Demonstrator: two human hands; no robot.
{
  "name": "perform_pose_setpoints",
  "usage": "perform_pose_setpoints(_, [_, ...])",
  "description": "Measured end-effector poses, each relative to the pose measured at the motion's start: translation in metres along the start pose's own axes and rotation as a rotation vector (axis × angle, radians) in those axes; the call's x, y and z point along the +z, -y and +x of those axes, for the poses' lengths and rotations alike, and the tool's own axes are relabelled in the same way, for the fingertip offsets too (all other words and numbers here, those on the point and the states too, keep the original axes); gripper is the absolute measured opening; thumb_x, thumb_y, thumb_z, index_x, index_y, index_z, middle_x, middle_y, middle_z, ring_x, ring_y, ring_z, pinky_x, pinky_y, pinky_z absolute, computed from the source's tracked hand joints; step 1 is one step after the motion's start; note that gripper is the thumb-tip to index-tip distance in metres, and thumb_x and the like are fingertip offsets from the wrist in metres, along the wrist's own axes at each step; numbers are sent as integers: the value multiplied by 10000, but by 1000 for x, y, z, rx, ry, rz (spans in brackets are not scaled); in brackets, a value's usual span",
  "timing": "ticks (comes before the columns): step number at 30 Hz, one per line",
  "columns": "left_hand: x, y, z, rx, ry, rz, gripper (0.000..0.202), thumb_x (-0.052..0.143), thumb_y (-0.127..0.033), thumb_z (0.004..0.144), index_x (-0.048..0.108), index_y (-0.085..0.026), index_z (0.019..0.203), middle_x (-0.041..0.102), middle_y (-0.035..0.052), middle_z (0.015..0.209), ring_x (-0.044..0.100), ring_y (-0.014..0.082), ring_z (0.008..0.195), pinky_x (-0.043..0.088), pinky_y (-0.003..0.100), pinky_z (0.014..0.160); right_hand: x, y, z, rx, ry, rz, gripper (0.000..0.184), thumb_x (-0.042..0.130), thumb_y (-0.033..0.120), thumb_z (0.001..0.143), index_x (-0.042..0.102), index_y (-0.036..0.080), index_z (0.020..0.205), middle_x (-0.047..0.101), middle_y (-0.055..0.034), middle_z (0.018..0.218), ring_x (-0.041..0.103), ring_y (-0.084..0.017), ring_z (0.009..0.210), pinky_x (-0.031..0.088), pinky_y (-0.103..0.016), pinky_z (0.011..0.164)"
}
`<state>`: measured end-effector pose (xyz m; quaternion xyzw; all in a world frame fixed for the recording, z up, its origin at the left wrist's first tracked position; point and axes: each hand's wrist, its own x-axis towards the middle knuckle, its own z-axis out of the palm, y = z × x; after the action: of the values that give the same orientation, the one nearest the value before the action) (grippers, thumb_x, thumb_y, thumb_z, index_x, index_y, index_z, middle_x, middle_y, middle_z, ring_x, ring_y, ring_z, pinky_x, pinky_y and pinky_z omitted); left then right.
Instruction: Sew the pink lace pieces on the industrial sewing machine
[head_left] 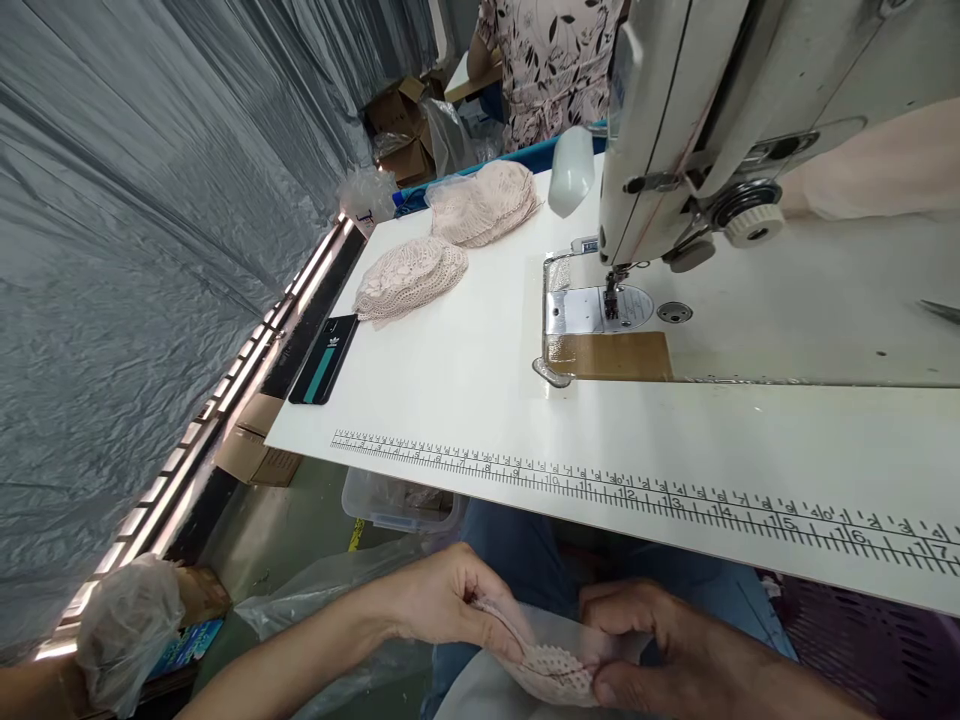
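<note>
Low over my lap, below the table's front edge, both hands hold one pale pink lace piece with sheer fabric along it. My left hand pinches its left end between thumb and fingers. At the right end, my right hand grips the lace edge with thumb and curled fingers. A dark stitch line runs along the lace. On the white sewing table lie two stacks of similar lace pieces, a nearer stack and a farther stack. The sewing machine stands to the right, with nothing under its presser foot.
A black phone lies at the table's left edge. A ruler strip runs along the front edge. Below stand a clear plastic bin and a cardboard box. A purple crate is at right. Another person is beyond the table.
</note>
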<state>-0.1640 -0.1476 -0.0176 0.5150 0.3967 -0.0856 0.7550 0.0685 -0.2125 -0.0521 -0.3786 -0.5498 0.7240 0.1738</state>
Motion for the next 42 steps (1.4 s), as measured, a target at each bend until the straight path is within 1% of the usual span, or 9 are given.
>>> perform_pose_setpoints(5, [-2,-11,-3,-6,46,86,529,778,-540,563,732,-152,918,725,41,867,672,168,795,518,215,727,4,14,1,-16,-17,-60,147,590,287,709,554,182,614,470,26,676,481,-147,695,332,-254,610])
perform_pose_setpoints(10, [6,-25,6,-43,103,217,580,753,-607,528,737,-159,896,725,23,822,659,142,737,481,165,656,5,21,5,-9,41,-105,96,580,219,706,596,169,626,468,38,633,454,-117,622,324,-234,558])
perform_pose_setpoints(15, [6,-22,9,-32,79,116,513,759,-575,551,742,-148,834,724,24,777,673,140,734,514,186,710,-6,18,-1,17,44,-114,44,644,173,700,654,151,663,535,24,677,505,-124,664,346,-221,574])
perform_pose_setpoints(21, [-3,-17,1,-51,62,60,402,797,-457,588,743,-143,834,727,35,783,682,138,736,530,183,705,-10,8,-1,-45,35,-95,41,643,145,709,658,159,674,528,29,697,505,-115,669,337,-210,556])
perform_pose_setpoints(24, [-6,-16,-1,-32,68,53,369,796,-423,610,742,-145,847,728,36,786,683,134,732,530,174,689,-8,6,3,-64,42,-87,54,688,193,680,653,160,654,526,27,686,486,-113,646,328,-209,535])
perform_pose_setpoints(28, [-6,-16,-2,-34,37,82,354,790,-422,624,743,-145,840,727,36,783,686,145,740,538,183,675,-4,7,8,-73,-8,-91,193,760,285,604,608,166,605,469,38,626,434,-116,613,295,-222,510])
perform_pose_setpoints(31, [-5,-15,-4,-53,11,90,366,792,-435,613,743,-150,837,726,31,767,681,135,714,534,176,661,-1,9,10,-32,-23,-53,105,682,235,659,624,165,606,481,34,606,432,-113,591,287,-226,505])
perform_pose_setpoints(38, [-5,-12,-7,-93,38,44,401,794,-486,567,747,-173,815,719,10,726,672,121,674,539,186,661,-7,5,11,27,112,94,193,660,314,688,698,127,663,501,33,569,434,-89,509,304,-207,464])
perform_pose_setpoints(42, [-7,-10,-9,-86,49,-1,366,807,-455,560,749,-182,798,715,1,699,658,89,641,523,149,650,-15,-2,10,31,142,149,247,683,362,690,705,116,675,516,26,577,448,-95,560,317,-210,511])
